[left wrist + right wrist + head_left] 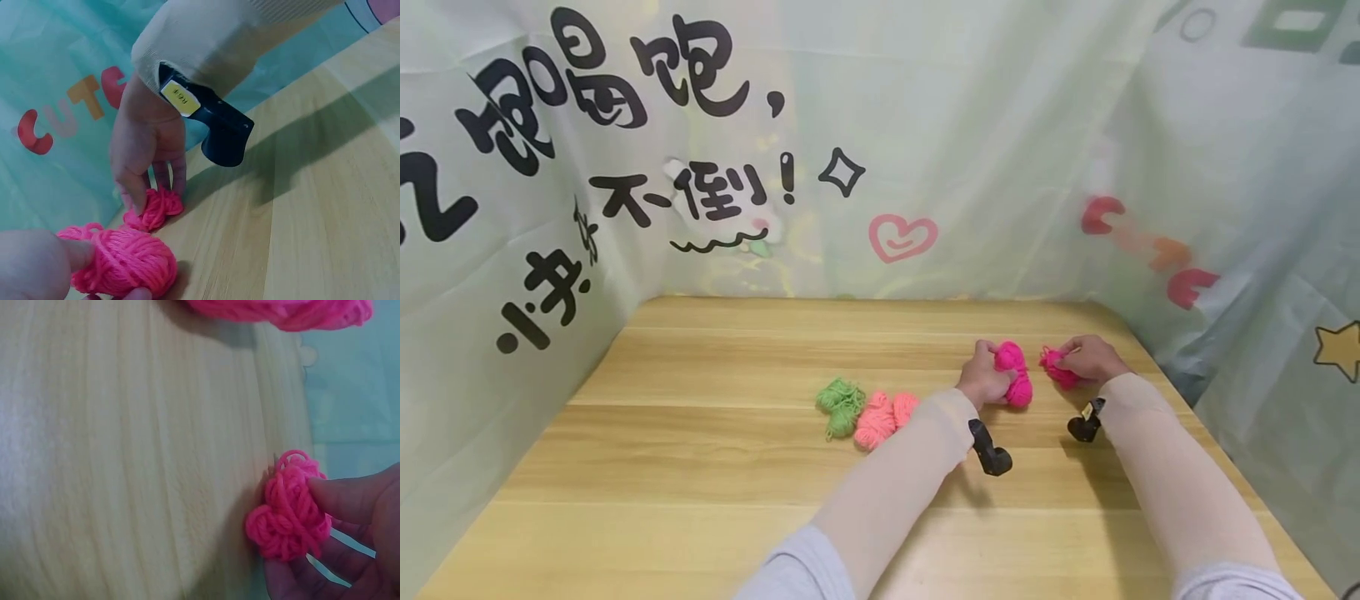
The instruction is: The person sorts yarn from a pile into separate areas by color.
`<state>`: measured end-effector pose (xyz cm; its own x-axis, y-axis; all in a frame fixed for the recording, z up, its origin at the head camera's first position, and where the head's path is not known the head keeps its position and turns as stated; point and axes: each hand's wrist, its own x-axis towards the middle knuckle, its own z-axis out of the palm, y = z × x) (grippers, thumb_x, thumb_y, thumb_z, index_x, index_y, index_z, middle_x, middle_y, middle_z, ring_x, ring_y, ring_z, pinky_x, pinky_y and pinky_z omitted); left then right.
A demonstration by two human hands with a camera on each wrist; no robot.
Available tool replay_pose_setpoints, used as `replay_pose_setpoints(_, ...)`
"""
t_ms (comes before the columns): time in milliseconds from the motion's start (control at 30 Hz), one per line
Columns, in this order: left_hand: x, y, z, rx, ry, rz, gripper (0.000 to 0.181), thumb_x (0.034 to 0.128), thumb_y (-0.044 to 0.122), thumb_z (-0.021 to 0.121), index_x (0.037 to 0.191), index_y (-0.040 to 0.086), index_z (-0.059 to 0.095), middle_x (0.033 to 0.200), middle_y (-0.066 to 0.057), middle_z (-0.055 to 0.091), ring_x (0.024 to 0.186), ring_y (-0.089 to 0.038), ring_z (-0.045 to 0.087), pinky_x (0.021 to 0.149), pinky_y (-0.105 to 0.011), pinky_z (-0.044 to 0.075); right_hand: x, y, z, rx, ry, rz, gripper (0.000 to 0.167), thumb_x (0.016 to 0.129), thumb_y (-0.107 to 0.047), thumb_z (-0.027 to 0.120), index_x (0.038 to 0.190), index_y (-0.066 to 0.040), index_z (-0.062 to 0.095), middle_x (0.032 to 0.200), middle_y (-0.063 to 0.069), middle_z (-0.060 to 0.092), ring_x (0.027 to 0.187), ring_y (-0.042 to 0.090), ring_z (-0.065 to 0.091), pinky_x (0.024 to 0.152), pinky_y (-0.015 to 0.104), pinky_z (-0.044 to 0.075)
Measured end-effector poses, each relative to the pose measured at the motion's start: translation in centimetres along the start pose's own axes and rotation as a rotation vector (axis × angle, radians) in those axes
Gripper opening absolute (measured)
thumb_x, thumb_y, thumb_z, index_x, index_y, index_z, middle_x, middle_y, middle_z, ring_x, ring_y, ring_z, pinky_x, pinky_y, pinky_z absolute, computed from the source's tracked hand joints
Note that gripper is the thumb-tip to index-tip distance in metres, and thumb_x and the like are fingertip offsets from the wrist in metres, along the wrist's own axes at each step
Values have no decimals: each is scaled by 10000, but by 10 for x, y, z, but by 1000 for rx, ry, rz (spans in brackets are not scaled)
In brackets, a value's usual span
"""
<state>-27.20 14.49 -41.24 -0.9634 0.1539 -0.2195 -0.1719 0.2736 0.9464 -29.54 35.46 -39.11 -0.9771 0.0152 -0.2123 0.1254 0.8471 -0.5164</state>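
A hot-pink bundle of yarn point(1015, 375) is gripped by my left hand point(985, 377), thumb on one side and fingers beneath, as the left wrist view shows. Just to its right, my right hand point(1092, 360) pinches a smaller hot-pink yarn bundle point(290, 512) between thumb and fingers, low over the table. The two pink bundles are close but apart in the head view. Left of my left forearm lie a green yarn bundle point(842, 408) and a coral yarn bundle point(880, 419) side by side, the coral one partly hidden by the sleeve.
The wooden table point(685, 467) ends at a printed cloth backdrop point(985, 150) behind and at both sides. Both hands are near the table's far right part. A black wrist camera point(990, 450) sits on the left sleeve, another camera point(1086, 421) on the right.
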Motion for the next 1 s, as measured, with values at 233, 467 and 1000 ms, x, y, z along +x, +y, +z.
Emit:
replay_pose_setpoints(233,-4,2,1,108,7,87,530,789,3,774,1191,182,478,1017,-50,617,908,-161,577,751,-259,502,2,2,1,36,7,-1,307,893,-179,642,1051,79,596,926,176,601,757,197,584,609,276,506)
replay_pose_setpoints(467,-9,6,4,129,-88,65,623,806,36,771,1331,189,473,1091,-41,618,964,-159,586,834,-279,493,0,2,-1,51,1,-1,305,891,-159,610,1078,81,599,934,173,591,796,233,575,608,297,530)
replay_pose_setpoints(1000,-17,9,16,-269,-383,-17,270,916,79,661,1160,53,550,1005,-39,599,964,-260,638,864,-440,533,2,7,-4,92,-4,37,348,915,-138,571,1165,103,573,1000,200,585,876,278,544,647,313,544)
